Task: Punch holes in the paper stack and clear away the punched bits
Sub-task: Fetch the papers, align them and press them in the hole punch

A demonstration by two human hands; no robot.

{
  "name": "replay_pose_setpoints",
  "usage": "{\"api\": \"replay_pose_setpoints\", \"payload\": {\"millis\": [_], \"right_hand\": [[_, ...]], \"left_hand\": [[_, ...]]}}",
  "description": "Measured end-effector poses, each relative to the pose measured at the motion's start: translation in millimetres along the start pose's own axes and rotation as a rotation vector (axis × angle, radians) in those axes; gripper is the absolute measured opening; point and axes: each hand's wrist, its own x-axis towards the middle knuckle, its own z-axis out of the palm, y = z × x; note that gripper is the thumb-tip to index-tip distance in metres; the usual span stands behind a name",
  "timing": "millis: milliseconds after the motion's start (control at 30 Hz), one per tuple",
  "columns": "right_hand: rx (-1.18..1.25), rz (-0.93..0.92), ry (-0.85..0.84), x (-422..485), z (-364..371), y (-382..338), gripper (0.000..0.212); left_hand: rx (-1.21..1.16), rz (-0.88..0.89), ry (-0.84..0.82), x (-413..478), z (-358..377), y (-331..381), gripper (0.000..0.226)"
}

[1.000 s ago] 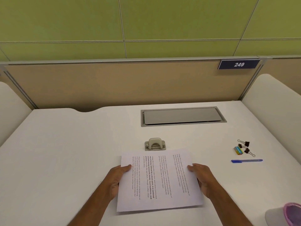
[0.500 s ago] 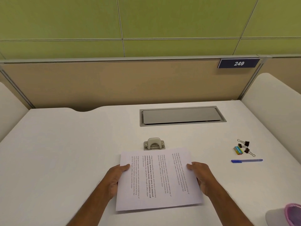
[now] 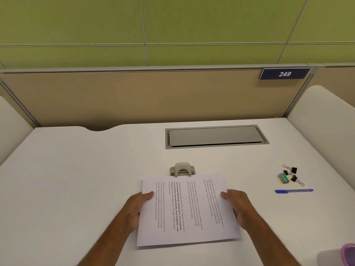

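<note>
A printed paper stack (image 3: 189,210) lies near the front middle of the white desk (image 3: 76,179), its text running sideways. My left hand (image 3: 137,207) grips its left edge, thumb on top. On the right edge, my right hand (image 3: 239,207) holds it the same way. A small beige hole punch (image 3: 182,169) stands just beyond the stack's far edge, which covers the punch's front. No punched bits are visible.
A grey cable hatch (image 3: 216,136) is set into the desk behind the punch. At the right lie black binder clips (image 3: 292,174), a small box (image 3: 283,178) and a blue pen (image 3: 294,191). A pink-rimmed container (image 3: 345,255) shows at the bottom right corner.
Both hands have slid the paper stack slightly forward toward the hole punch; its far edge now overlaps the punch's front a little more.
</note>
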Motion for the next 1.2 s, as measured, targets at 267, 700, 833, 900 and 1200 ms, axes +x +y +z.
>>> {"api": "replay_pose_setpoints", "payload": {"millis": [267,700,833,900,1200], "right_hand": [[-0.015,-0.008,0.011,3.6,2.2,-4.8,0.018],[-0.036,-0.021,0.018,6.3,4.2,-4.6,0.03],[-0.063,-0.027,0.033,8.9,5.9,-6.0,0.041],[-0.08,-0.035,0.036,9.5,6.7,-7.7,0.04],[-0.157,-0.073,0.032,9.3,10.7,-10.7,0.02]], "left_hand": [[0.007,0.006,0.004,1.2,1.8,2.7,0.026],[-0.028,-0.007,-0.017,2.3,-1.2,1.5,0.027],[-0.031,0.001,-0.013,2.6,-0.5,4.6,0.026],[-0.038,-0.001,-0.014,2.6,-1.0,4.9,0.026],[-0.042,0.006,-0.007,4.4,-0.5,9.8,0.023]]}}
